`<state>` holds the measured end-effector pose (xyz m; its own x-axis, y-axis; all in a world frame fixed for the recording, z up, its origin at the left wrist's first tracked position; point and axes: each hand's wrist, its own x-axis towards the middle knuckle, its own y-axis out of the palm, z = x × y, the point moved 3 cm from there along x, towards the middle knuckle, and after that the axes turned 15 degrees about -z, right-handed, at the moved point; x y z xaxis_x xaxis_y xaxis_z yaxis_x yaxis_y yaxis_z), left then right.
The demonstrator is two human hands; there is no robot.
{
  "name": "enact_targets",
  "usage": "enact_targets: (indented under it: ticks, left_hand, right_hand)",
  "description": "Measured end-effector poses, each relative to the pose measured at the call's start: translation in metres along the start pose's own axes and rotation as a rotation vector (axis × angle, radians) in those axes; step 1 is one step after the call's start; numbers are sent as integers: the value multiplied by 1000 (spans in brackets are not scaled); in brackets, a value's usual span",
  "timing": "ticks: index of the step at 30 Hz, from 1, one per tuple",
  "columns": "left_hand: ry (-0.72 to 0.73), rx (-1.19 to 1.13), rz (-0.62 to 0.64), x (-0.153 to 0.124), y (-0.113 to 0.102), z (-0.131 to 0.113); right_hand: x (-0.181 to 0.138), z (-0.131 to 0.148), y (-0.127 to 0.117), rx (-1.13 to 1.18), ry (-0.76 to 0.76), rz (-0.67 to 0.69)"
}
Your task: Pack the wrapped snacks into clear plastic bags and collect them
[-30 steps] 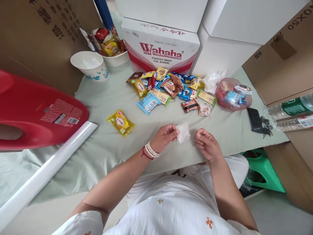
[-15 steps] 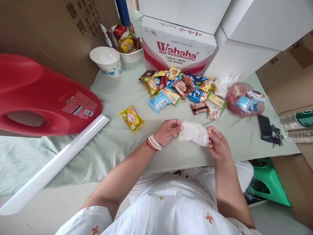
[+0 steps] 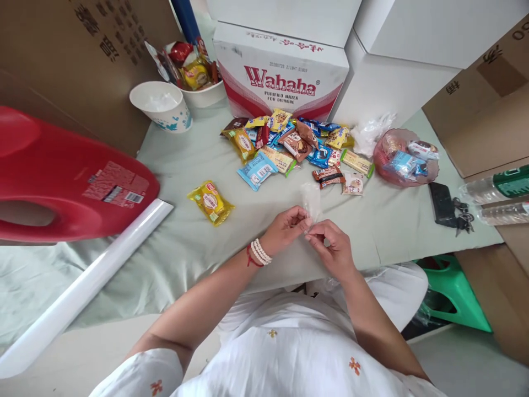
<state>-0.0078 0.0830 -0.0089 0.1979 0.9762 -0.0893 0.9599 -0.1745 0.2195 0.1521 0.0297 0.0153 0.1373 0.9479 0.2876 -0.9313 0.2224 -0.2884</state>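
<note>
My left hand (image 3: pixel 285 229) and my right hand (image 3: pixel 333 251) meet just above the near edge of the table, fingertips pinched together on a small clear plastic bag (image 3: pixel 311 199) that stands up between them. The left wrist wears a white bead bracelet and a red string. Beyond the hands lies a heap of wrapped snacks (image 3: pixel 289 146). A single yellow snack packet (image 3: pixel 210 202) lies apart to the left.
A red plastic container (image 3: pixel 61 176) and a white roll (image 3: pixel 82 289) lie at left. Two paper bowls (image 3: pixel 159 105), a Wahaha box (image 3: pixel 281 82), a pink bag of snacks (image 3: pixel 403 162), a phone with keys (image 3: pixel 444 205) and bottles (image 3: pixel 496 193) ring the pale green tablecloth (image 3: pixel 185 242).
The bag was first held by the left hand alone, then stretched wide between both hands. Now the hands have come together and the bag stands up narrow between the pinched fingers.
</note>
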Motion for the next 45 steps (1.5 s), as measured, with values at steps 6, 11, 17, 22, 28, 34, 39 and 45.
enact_targets:
  ticks: [6, 11, 17, 22, 28, 34, 39, 45]
  left_hand:
    - [-71, -124, -69, 7, -4, 6]
    - [-213, -213, -93, 7, -7, 9]
    - [-195, -259, -231, 12, -15, 9]
    - [-63, -95, -181, 10, -13, 4]
    - [48, 57, -176, 7, -11, 3]
    - [-76, -21, -413, 11, -19, 15]
    - [127, 112, -302, 6, -11, 3]
    - [8, 111, -495, 12, -20, 19]
  right_hand:
    - [-1, -17, -1, 344, 434, -226]
    - [1, -19, -11, 562, 622, -323]
    - [-7, -33, -28, 333, 691, -298]
    - [18, -30, -42, 79, 402, -467]
    - [57, -29, -7, 28, 336, -270]
    - [55, -42, -4, 224, 480, -515]
    - [59, -28, 9, 101, 350, -216]
    - [72, -45, 0, 288, 573, -490]
